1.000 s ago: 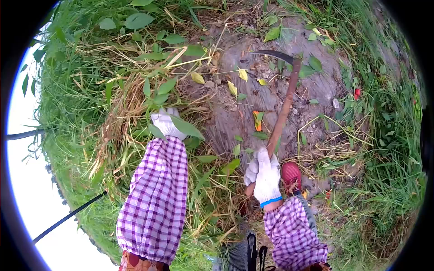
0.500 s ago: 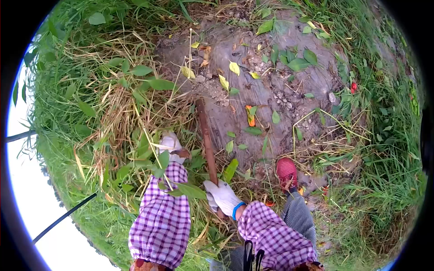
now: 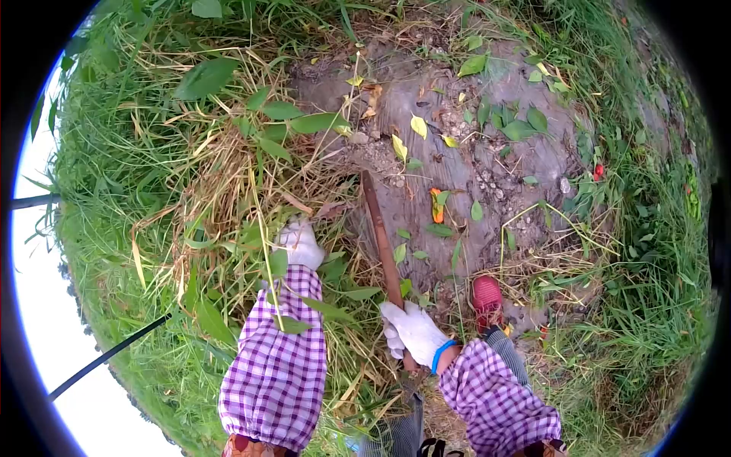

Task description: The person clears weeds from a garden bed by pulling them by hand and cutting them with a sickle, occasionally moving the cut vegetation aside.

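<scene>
Clutching the sickle (image 3: pixel 381 236), right hand (image 3: pixel 411 331) fingers clamp tight; left hand (image 3: pixel 299 244) fingers hidden in uncut grass (image 3: pixel 221 175); soil (image 3: pixel 457 152) beside lies bare.

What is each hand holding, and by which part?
The right hand grips a long wooden handle near its lower end. The left hand is among dry grass; whether it holds any cannot be told.

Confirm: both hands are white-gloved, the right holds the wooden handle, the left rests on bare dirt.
Wrong on the dirt: the head view shows the left hand in the dry grass. Both are white-gloved, and the right hand holds the wooden handle.
</scene>
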`<control>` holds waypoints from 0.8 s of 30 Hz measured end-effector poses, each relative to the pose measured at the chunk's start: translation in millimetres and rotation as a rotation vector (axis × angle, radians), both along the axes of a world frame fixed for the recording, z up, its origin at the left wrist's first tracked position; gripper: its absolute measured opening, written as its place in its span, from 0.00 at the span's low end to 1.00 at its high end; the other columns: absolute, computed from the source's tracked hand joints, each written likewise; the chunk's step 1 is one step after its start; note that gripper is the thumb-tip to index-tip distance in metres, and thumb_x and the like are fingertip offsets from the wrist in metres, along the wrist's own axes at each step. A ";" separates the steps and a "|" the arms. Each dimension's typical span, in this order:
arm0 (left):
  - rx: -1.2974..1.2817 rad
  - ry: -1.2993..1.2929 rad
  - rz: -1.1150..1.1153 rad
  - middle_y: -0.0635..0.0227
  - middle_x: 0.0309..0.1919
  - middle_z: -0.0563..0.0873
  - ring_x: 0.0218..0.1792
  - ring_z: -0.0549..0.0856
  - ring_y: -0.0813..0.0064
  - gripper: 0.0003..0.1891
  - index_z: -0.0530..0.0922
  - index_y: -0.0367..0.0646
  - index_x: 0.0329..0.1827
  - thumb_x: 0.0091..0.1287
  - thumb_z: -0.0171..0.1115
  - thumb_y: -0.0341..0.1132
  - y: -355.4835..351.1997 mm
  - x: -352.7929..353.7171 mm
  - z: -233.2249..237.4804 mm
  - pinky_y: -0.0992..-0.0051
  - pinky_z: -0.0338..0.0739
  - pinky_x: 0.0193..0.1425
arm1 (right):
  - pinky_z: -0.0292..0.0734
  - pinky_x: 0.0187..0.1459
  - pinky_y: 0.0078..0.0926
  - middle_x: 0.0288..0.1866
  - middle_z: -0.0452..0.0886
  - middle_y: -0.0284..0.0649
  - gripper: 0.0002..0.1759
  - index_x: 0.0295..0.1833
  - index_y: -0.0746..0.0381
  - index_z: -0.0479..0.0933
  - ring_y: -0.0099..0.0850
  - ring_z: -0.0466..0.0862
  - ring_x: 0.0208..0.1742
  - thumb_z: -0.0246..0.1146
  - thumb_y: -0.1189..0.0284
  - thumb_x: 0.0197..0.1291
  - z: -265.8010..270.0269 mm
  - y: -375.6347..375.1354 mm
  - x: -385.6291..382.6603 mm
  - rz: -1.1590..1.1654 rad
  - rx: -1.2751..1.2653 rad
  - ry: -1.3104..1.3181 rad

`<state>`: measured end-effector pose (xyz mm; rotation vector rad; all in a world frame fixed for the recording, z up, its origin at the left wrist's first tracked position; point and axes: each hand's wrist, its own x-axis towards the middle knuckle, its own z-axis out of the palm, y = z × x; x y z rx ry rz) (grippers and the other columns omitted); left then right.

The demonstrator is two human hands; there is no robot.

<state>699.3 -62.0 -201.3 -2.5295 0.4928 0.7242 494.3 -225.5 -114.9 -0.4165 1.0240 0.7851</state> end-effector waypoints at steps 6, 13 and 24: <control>-0.168 0.020 0.462 0.56 0.53 0.81 0.49 0.85 0.62 0.34 0.71 0.45 0.62 0.51 0.71 0.44 45.2 27.9 -62.2 0.64 0.81 0.52 | 0.62 0.18 0.28 0.21 0.67 0.28 0.13 0.36 0.55 0.64 0.23 0.65 0.16 0.57 0.60 0.69 -18.4 2.1 40.3 0.090 -0.011 -0.116; -0.069 0.014 -0.016 0.61 0.48 0.83 0.43 0.86 0.61 0.31 0.71 0.46 0.61 0.51 0.71 0.39 6.4 6.7 37.9 0.61 0.82 0.46 | 0.60 0.17 0.25 0.18 0.61 0.26 0.12 0.37 0.57 0.64 0.21 0.63 0.15 0.56 0.63 0.70 143.8 -70.7 -115.7 -0.052 -0.128 0.279; -0.255 -0.003 0.301 0.59 0.55 0.82 0.45 0.85 0.60 0.27 0.69 0.49 0.68 0.66 0.63 0.43 -11.9 -93.7 189.4 0.60 0.82 0.52 | 0.65 0.13 0.26 0.16 0.66 0.25 0.10 0.38 0.52 0.70 0.23 0.67 0.12 0.56 0.60 0.71 149.1 -135.1 -140.0 -0.433 -0.552 0.222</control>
